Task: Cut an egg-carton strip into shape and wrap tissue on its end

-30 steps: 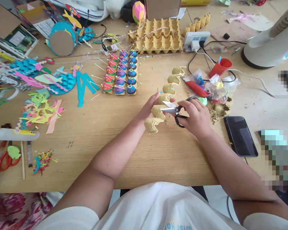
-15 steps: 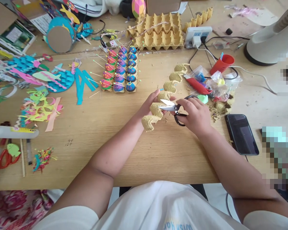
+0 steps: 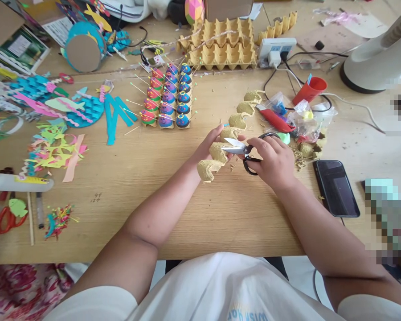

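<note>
A strip of egg carton cups (image 3: 238, 121), yellowish-brown and several cups long, is held up over the table by my left hand (image 3: 210, 142), whose fingers are partly hidden behind it. My right hand (image 3: 274, 161) grips black-handled scissors (image 3: 246, 150), with fingers in the loops. Their blades are parted, and the tips reach the strip's edge near its lower cups. Small cut scraps (image 3: 300, 161) of carton lie to the right of my right hand, beside loose carton pieces (image 3: 310, 150).
Painted carton cups (image 3: 166, 108) stuck with thin pins stand in rows ahead. Behind them are whole egg trays (image 3: 221, 49) and a power strip (image 3: 276, 46). A phone (image 3: 337, 187) and red cup (image 3: 309, 89) lie right; paper scraps (image 3: 58, 149) and red-handled scissors (image 3: 6, 219) lie left.
Both hands, the scissors and the carton strip keep nearly the same positions. The view has shifted very slightly.
</note>
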{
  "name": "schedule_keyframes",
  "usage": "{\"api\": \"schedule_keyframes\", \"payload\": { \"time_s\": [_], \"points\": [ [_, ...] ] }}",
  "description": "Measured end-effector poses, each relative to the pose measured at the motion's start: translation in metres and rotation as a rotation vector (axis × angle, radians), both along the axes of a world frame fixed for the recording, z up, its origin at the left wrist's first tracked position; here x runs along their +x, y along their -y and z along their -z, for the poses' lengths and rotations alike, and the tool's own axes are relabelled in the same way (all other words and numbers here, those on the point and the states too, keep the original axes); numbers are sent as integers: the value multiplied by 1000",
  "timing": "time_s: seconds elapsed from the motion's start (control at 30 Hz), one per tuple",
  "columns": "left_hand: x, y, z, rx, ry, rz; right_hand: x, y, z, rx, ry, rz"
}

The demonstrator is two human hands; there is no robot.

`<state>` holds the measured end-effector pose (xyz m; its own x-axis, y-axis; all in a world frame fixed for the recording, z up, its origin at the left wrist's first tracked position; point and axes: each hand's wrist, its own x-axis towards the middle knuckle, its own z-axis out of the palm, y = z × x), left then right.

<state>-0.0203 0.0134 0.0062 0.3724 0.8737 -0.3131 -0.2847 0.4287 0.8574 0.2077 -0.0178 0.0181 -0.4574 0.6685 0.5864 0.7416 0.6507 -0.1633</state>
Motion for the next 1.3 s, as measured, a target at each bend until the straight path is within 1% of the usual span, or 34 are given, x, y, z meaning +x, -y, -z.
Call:
{"api": "schedule_keyframes", "payload": {
  "time_s": [0.1,0.2,0.4,0.53,0.63,0.83,0.97,1.07,1.2,1.3],
  "points": [
    [1,1,-4,-22,-21,-19,0,0,0,-26,-2,6],
    [2,1,-8,-57,21,-3,1,0,0,-24,11,20],
    [6,0,-14,-181,213,-39,2,-1,0,87,76,10],
    [5,-4,-12,-243,289,-29,3,-1,-2,35,103,-6],
    [4,-5,-10,-235,297,-12,3,-2,-4,-17,131,-11],
    [4,-6,-9,-211,289,10,3,-3,-4,-44,162,-32],
    [3,-7,-6,-185,267,-41,3,-2,-5,-22,165,-39],
    [2,-7,-1,-152,279,-84,3,-2,-6,-38,178,-40],
    [0,-5,-2,-130,343,-72,4,-1,-4,-107,179,9],
    [-1,-3,-4,-109,332,-91,4,-2,0,-156,92,94]
  ]
}}
